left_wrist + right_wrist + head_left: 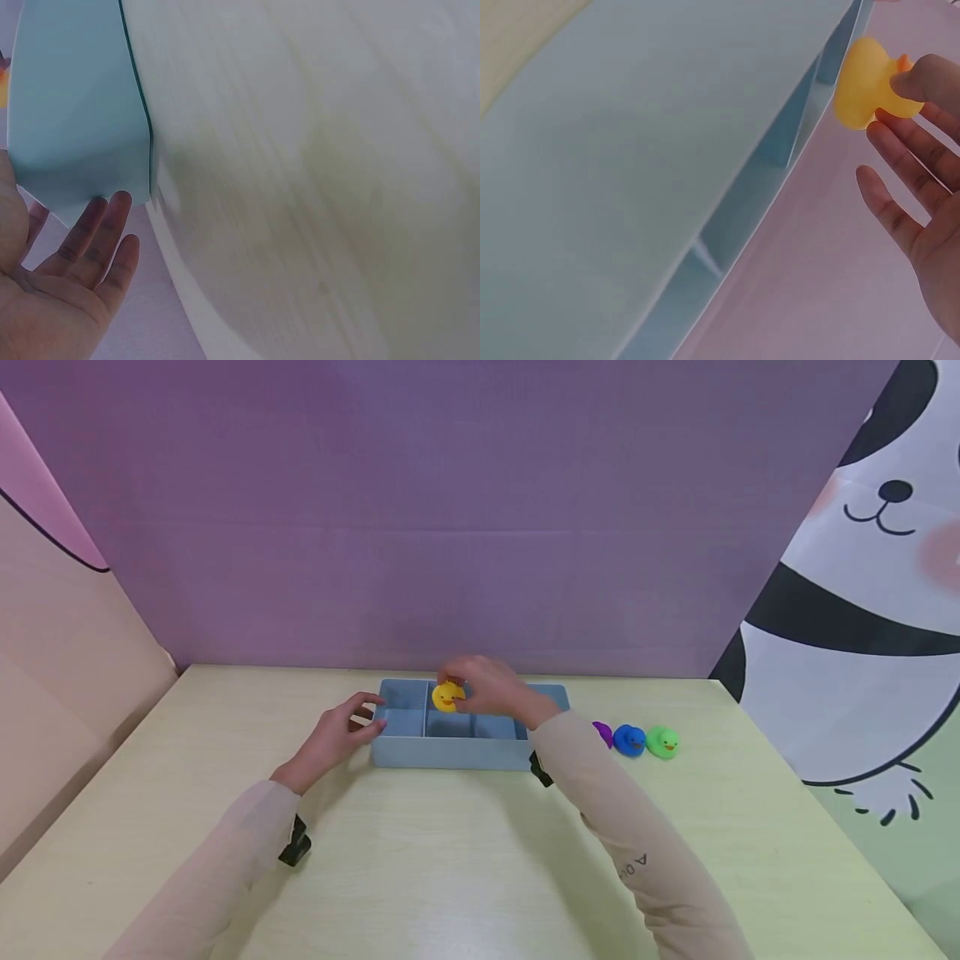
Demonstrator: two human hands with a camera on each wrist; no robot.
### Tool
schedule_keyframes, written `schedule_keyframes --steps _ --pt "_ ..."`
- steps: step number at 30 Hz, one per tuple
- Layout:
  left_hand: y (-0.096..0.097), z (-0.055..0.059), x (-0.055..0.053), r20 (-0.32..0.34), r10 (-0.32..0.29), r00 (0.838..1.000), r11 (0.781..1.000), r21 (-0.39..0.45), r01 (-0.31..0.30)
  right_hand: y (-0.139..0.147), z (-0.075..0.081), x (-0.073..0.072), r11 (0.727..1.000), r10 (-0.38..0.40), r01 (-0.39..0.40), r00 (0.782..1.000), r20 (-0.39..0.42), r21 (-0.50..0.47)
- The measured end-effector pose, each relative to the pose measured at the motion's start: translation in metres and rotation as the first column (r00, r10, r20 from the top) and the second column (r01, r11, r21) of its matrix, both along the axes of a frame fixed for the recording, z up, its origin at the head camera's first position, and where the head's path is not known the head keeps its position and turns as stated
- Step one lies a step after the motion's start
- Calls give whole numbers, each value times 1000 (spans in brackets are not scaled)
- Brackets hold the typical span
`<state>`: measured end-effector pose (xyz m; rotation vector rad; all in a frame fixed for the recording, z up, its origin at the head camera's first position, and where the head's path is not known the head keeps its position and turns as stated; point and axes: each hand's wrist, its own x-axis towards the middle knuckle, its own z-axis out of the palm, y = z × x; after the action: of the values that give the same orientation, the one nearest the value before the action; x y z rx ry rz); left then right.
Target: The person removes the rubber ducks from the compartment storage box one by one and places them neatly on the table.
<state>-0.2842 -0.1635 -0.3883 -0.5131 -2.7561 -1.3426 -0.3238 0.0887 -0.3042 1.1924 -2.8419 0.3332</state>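
A yellow rubber duck [447,697] with an orange beak is pinched between the thumb and fingers of my right hand [489,686]. It hangs over the blue-grey divided box [450,753], near the divider beside the far-left compartment. The right wrist view shows the duck [860,84] above the box's rim, the lower fingers of the hand [930,172] spread away from it. At the box's left end is my left hand [337,737], its thumb and fingertips against the end wall. Its fingers look loosely extended beside the box [79,97] in the left wrist view.
To the right of the box, a purple toy [603,734], partly hidden by my right sleeve, a blue duck [629,740] and a green duck [663,742] stand in a row on the pale wooden table [420,860]. A purple backdrop [450,527] rises behind the table.
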Motion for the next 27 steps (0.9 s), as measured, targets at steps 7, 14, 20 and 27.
schedule_keyframes --steps 7,14,20,27 --pt "0 1 2 7 -7 1000 1000 7 7 19 1 5 1000 -31 31 999 -12 -6" --pt "1 2 2 12 -7 1000 1000 8 7 38 -1 7 999 -45 45 999 -6 -23" --pt "1 2 3 11 -9 1000 1000 9 9 56 1 10 996 -88 89 996 31 -29" --pt "1 2 3 -1 -10 1000 1000 8 10 76 2 13 992 -116 117 993 21 -51"
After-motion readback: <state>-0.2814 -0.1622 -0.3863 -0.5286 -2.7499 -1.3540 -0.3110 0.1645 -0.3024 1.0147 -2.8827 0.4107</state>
